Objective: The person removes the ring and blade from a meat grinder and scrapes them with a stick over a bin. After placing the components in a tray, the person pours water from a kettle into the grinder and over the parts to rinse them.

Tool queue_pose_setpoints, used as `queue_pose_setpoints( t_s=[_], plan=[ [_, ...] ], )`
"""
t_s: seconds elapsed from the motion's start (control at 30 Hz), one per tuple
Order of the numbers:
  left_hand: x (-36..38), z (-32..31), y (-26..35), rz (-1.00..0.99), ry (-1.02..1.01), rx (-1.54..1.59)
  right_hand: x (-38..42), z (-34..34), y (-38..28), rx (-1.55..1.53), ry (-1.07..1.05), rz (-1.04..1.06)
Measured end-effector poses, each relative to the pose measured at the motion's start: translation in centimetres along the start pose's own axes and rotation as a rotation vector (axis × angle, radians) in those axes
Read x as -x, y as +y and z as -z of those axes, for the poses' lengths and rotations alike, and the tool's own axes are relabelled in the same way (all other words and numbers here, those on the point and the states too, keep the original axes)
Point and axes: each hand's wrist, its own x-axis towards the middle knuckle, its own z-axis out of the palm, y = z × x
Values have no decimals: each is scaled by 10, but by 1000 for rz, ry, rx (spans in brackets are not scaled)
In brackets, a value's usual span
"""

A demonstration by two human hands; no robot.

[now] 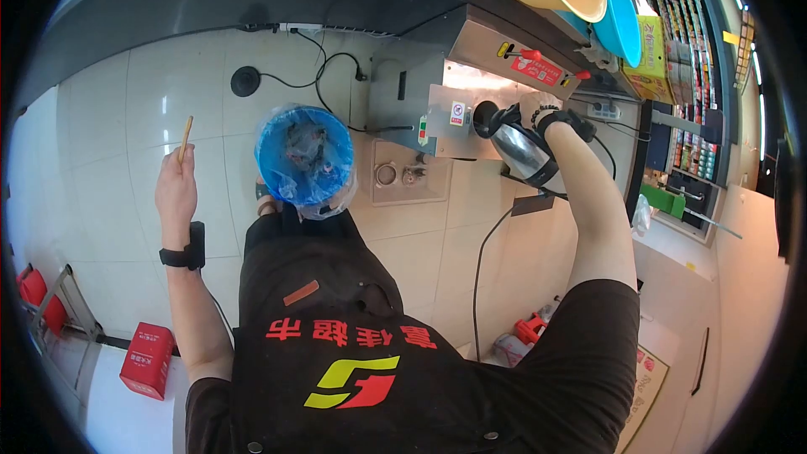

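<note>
Kettle (523, 150), steel with black handle and lid, tilted, spout end at round opening of steel machine (471, 88). Right hand (551, 113) clenched around kettle handle. Left hand (176, 187) raised apart, pinching thin wooden stick (185, 138) upright. Blue bucket (304, 154) on tiled floor between arms.

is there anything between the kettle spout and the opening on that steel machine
Nothing visible stands between them. The right hand holds the steel kettle by its black handle, tilted, with its mouth right up against the front of the steel machine. The left hand, holding a wooden stick, is far off to the side.
</note>
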Motion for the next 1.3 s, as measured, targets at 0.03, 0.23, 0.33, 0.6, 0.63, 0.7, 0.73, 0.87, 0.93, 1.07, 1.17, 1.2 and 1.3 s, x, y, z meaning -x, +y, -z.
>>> queue_pose_setpoints(
  t_s=[0.03, 0.23, 0.33, 0.6, 0.63, 0.7, 0.73, 0.87, 0.93, 1.07, 1.17, 1.2, 1.3],
  plan=[
    [0, -1, -1, -9, 12, 11, 0, 3, -1, 9, -2, 8],
    [-1, -4, 1, 0, -6, 9, -1, 17, -6, 135, -48, 63],
    [0, -5, 3, 1, 3, 11, -2, 28, -13, 172, -53, 82],
    [-1, -9, -14, 13, 7, 4, -20, 35, -30, 135, 97, 54],
    [-2, -9, -16, 20, 2, -10, -21, 38, -32, 157, 69, 66],
    [-2, -10, -19, 28, 5, -12, -23, 39, -33, 180, 41, 78],
    [-2, -10, -20, 35, 9, -13, -24, 39, -34, 187, 35, 74],
    [-2, -8, -19, 46, -11, -8, -17, 39, -35, 189, 29, 40],
    [-4, -9, -16, 55, -29, -8, -16, 31, -31, 184, 52, 37],
    [-5, -11, -17, 35, -36, 5, -7, 24, -22, 168, 59, 57],
    [-7, -14, -16, 17, -42, -5, -5, 20, -15, 158, 56, 33],
    [-7, -15, -16, 16, -37, -11, -3, 21, -14, 152, 55, 22],
    [-8, -18, -16, 4, -26, -18, -1, 27, -12, 171, 5, 11]
  ],
)
